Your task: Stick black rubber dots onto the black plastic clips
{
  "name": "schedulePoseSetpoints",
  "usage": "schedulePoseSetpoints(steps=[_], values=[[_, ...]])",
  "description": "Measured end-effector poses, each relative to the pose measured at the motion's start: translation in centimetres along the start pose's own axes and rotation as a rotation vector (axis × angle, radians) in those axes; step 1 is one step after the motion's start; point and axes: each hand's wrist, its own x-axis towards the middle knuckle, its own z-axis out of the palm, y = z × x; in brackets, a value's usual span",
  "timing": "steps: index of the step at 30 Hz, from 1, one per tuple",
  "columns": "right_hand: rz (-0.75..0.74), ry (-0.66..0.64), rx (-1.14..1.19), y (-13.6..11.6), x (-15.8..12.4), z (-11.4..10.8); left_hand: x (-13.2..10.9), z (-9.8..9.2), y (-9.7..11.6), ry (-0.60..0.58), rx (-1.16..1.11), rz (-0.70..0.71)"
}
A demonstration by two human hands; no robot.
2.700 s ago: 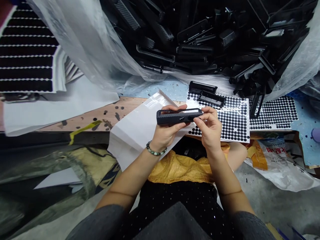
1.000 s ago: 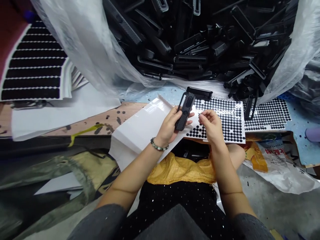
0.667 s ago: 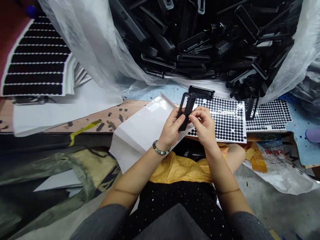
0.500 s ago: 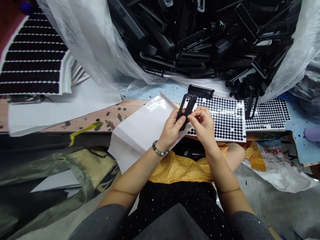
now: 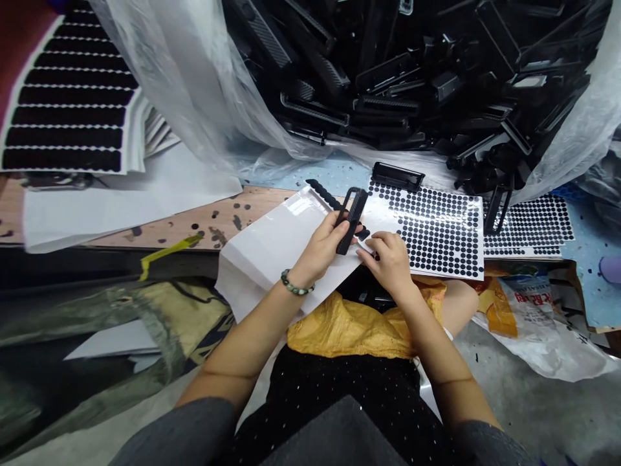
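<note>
My left hand [image 5: 324, 244] grips a narrow black plastic frame piece [image 5: 352, 211] and holds it tilted on edge over the table's front. My right hand [image 5: 388, 260] is lower, at the near left corner of a white sheet of round black stickers [image 5: 436, 223], with its fingers pinched together at the sheet. What they pinch is too small to see. A strip of black pads [image 5: 323, 193] lies on a glossy white backing sheet [image 5: 272, 249] just behind my left hand.
A large clear plastic bag [image 5: 184, 84] full of black plastic parts [image 5: 412, 71] fills the back. One black frame [image 5: 396, 175] lies on the sticker sheet's far edge. A second dotted sheet [image 5: 538, 223] lies right, pad sheets [image 5: 68, 103] far left, printed bags [image 5: 533, 304] lower right.
My left hand turned the black piece from lying flat to standing on edge. My right hand left the piece and dropped to the corner of the sticker sheet.
</note>
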Motion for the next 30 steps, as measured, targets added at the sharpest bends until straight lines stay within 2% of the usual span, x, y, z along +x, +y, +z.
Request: schedulePoseSetpoints(steps=[4, 7, 12, 16, 19, 24, 30], values=[[0.131, 0.137, 0.041, -0.1, 0.9, 0.4, 0.4, -0.1, -0.8, 0.056, -0.026, -0.109], [0.165, 0.081, 0.101, -0.2, 1.8, 0.5, 0.6, -0.1, -0.3, 0.064, -0.051, -0.14], [0.252, 0.023, 0.594, 0.2, 3.1, -1.2, 0.2, -0.1, 1.2, 0.041, -0.042, -0.186], [0.28, 0.012, 0.852, 0.1, 4.3, -3.5, -0.8, 0.1, 2.5, -0.071, 0.04, -0.18], [0.244, -0.01, 0.87, -0.6, 4.8, -4.7, -1.5, 0.3, 3.2, -0.129, 0.099, -0.154], [0.21, -0.043, 0.781, -1.4, 4.8, -5.5, -1.7, 0.2, 3.3, -0.16, 0.137, -0.082], [0.213, 0.01, 0.74, -1.6, 4.5, -5.7, -1.6, 0.2, 3.1, -0.206, 0.165, -0.026]])
